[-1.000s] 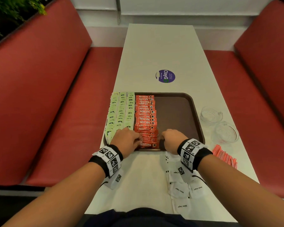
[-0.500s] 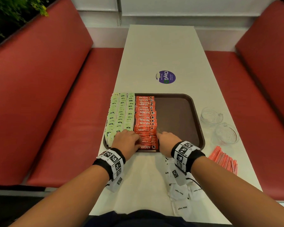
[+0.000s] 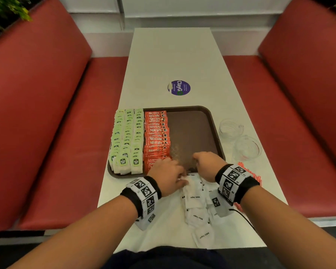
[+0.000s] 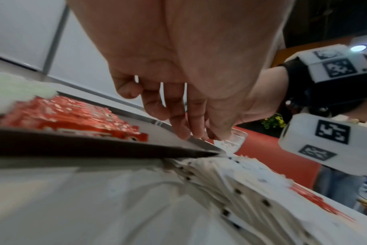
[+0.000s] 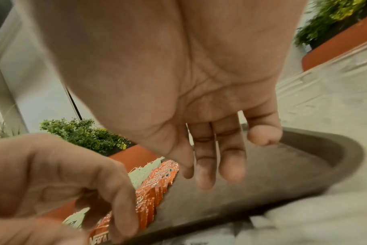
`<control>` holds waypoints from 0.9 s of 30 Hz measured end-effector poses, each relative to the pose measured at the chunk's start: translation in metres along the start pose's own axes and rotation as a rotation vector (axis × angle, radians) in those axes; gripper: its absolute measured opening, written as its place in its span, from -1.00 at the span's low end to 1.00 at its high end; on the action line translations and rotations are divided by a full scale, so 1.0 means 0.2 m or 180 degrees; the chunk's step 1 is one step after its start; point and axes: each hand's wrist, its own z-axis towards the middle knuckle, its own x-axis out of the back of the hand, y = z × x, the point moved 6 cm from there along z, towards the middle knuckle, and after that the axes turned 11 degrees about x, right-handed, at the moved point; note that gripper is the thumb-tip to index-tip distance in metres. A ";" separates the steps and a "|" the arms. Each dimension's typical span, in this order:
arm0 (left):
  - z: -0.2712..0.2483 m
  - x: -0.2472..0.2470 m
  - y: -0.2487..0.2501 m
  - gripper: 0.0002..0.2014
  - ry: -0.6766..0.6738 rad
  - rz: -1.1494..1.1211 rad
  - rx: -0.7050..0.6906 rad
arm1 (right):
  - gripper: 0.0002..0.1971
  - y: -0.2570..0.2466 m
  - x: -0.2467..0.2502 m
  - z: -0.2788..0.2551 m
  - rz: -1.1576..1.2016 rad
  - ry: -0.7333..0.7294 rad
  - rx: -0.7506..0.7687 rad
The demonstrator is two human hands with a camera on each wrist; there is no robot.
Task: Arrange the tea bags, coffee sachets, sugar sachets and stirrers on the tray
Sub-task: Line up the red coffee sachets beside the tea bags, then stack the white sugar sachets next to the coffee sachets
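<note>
The brown tray point(image 3: 211, 121) holds green tea bags point(image 3: 127, 136) in columns at its left. Beside them runs a row of red coffee sachets point(image 3: 157, 133) point(image 4: 69, 114) point(image 5: 155, 185). Its right half is bare. White sugar sachets point(image 3: 197, 200) point(image 4: 230, 179) lie heaped on the table by the tray's near edge. Red stirrers point(image 3: 249, 172) peek out behind my right wrist. My left hand point(image 3: 168, 174) point(image 4: 191, 132) hangs over the tray's near rim, fingers loose, thumb at the sugar heap, holding nothing. My right hand point(image 3: 205, 163) point(image 5: 216, 174) hovers over the bare tray floor, fingers straight.
Two glass bowls point(image 3: 231, 128) point(image 3: 247, 146) stand right of the tray. A round purple sticker point(image 3: 178, 87) lies on the white table point(image 3: 173, 55) beyond it. Red bench seats point(image 3: 56, 133) flank the table on both sides.
Both hands have left the near end of the coffee sachet row and shifted right. The left hand now sits at the tray's near rim by the sugar heap.
</note>
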 end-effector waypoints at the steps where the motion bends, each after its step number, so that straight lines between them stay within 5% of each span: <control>1: 0.00 -0.03 0.05 -0.56 -0.0137 0.0058 -0.0059 | -0.67 0.02 -0.01 -0.03 0.0047 0.0014 -0.0031; 4: -0.01 -0.10 0.14 -0.40 -0.0341 0.0270 -0.0090 | -0.71 0.06 -0.05 -0.11 0.0183 0.0035 -0.0048; 11: 0.02 -0.13 0.17 -0.42 -0.0437 0.0287 0.0215 | -0.70 0.10 -0.10 -0.18 0.0444 0.0094 0.0005; 27: 0.01 -0.08 0.16 -0.76 -0.0915 -0.0213 -0.0063 | -0.50 0.00 -0.07 -0.23 0.0380 -0.0377 0.0280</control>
